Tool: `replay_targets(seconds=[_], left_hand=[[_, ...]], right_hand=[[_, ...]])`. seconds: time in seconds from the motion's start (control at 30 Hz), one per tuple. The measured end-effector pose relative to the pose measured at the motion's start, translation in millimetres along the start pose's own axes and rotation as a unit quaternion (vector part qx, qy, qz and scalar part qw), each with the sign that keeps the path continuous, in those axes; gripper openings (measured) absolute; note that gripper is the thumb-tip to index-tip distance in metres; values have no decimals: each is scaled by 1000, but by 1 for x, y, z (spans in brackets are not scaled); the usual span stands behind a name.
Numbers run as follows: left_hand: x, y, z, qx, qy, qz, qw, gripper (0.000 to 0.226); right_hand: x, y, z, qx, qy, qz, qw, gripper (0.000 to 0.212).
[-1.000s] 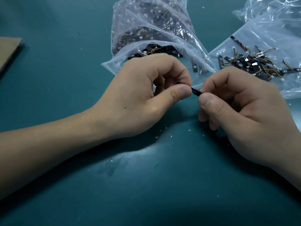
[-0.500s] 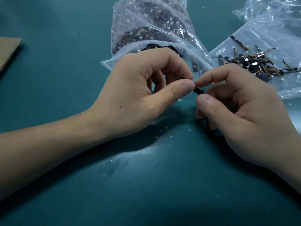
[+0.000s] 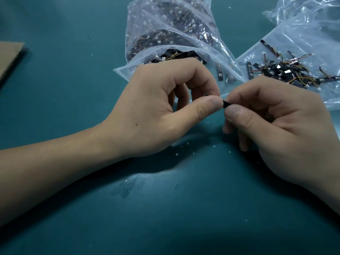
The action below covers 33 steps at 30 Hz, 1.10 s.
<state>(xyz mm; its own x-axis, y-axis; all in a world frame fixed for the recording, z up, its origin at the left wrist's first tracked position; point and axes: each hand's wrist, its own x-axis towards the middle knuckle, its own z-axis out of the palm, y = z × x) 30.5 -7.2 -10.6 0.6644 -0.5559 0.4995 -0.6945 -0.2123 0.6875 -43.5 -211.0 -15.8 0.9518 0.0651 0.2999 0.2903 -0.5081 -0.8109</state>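
Both hands' fingers (image 3: 211, 89) pinch a black strip (image 3: 224, 104) (mostly hidden, apparently).

front: bare dark-teal table top (image 3: 165, 218) open below both wrists | left: open up to flat brown cardboard sheet (image 3: 9, 56) | just behind left hand (image 3: 161, 107): bulging clear plastic bag of small black parts (image 3: 165, 24) | just behind right hand (image 3: 276, 129): flat clear plastic bag strewn with wired black strips (image 3: 303, 43) | bags meet near the hands

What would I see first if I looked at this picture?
Two hands in the middle: the left hand and right hand pinch one tiny black strip between them. Behind them lies a clear bag stuffed with small wired parts, and to the right a flat bag with a loose pile of them.
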Motion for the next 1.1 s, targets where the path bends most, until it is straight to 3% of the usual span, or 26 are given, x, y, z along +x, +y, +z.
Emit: replay_targets(seconds=[0.2, 0.37, 0.43, 0.5, 0.57, 0.63, 0.67, 0.8, 0.93, 1.1], left_hand=[[1, -4, -3, -68, -14, -48, 996, 10], [1, -3, -7, -93, -80, -40, 992, 10], [1, -4, -6, -75, -65, -22, 995, 12], [1, -5, -4, -50, -11, -27, 998, 24], [4, -6, -3, -8, 40, -63, 997, 20], [6, -8, -1, 64, 49, -101, 992, 21], [6, -9, 1, 102, 28, -117, 987, 28], [4, -9, 7, 248, -59, -158, 954, 58], [5, -12, 9, 347, -117, -176, 914, 73], [2, -12, 9, 358, -112, -149, 915, 64]], right_hand=[[-2, -2, 2, -24, 3, 9, 1000, 18], [-1, -2, -1, -169, -98, -49, 980, 25], [-2, -3, -1, -198, -113, -67, 971, 27], [-3, -1, -1, -142, -81, -63, 985, 31], [0, 1, -2, 37, 22, -2, 999, 28], [4, 1, -5, 160, 119, 53, 978, 27], [5, 3, -6, 169, 132, 67, 974, 28], [0, 5, -3, 27, 17, 8, 999, 19], [-3, 2, 1, -161, -92, -72, 980, 15], [-3, 1, 0, -152, -96, -60, 982, 15]])
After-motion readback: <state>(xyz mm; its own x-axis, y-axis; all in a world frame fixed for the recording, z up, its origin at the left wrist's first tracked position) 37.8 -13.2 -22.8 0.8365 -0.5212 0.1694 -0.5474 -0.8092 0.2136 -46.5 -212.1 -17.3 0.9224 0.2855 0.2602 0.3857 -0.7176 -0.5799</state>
